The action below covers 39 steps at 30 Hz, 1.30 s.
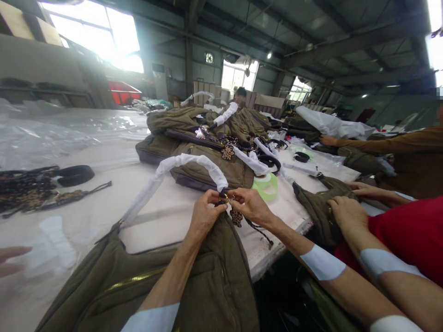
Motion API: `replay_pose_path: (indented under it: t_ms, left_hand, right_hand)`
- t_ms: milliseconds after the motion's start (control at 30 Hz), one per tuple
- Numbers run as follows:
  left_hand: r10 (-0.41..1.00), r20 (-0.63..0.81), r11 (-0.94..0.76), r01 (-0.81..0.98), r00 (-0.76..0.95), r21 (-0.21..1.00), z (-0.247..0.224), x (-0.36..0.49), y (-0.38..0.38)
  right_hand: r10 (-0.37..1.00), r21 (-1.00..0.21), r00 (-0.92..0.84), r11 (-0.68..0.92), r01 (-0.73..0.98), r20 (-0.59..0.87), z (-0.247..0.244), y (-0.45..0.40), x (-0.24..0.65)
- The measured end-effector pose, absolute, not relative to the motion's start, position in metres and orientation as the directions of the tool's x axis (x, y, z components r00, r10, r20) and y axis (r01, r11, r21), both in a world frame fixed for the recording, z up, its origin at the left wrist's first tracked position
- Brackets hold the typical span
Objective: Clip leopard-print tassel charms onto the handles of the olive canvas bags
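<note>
The person's left hand [206, 210] and right hand [252, 205] pinch, fingertips close together, at the wrapped handle's [180, 160] right end; forearms extended.

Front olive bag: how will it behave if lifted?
Likely floppy: the olive bag is soft-looking cloth with a sagging top edge. The wrapped handle may flex but keep some shape: it stands in an arch. The leopard-print charm may swing: it appears to dangle below the right hand.
</note>
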State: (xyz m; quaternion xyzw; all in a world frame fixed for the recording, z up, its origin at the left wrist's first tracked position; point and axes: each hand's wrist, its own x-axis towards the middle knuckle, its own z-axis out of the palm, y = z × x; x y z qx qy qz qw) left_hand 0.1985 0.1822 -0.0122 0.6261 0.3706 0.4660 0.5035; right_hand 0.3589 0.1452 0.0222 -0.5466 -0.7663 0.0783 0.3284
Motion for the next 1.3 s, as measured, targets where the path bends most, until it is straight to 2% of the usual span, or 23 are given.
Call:
replay_pose_path:
  t_ms: [133, 233, 600, 833, 1300]
  left_hand:
    - [0.953, 0.031, 0.043, -0.236, 0.303, 0.971, -0.011, 0.199, 0.181]
    - [0.956, -0.025, 0.117, -0.301, 0.293, 0.946, -0.008, 0.200, 0.179]
    - [0.971, -0.070, 0.145, -0.330, 0.229, 0.933, -0.003, 0.202, 0.178]
    - [0.973, -0.084, 0.154, -0.334, 0.215, 0.930, 0.000, 0.202, 0.178]
    - [0.972, -0.099, 0.160, -0.290, 0.212, 0.944, -0.003, 0.201, 0.182]
  right_hand:
    - [0.880, -0.439, -0.221, 0.411, 0.799, 0.421, 0.022, 0.146, 0.351]
    - [0.877, -0.461, -0.202, 0.410, 0.786, 0.436, 0.019, 0.146, 0.345]
    - [0.878, -0.619, -0.065, 0.384, 0.685, 0.473, 0.000, 0.142, 0.338]
    - [0.868, -0.651, 0.040, 0.341, 0.678, 0.495, -0.009, 0.141, 0.335]
    - [0.862, -0.637, -0.043, 0.406, 0.656, 0.505, -0.018, 0.145, 0.339]
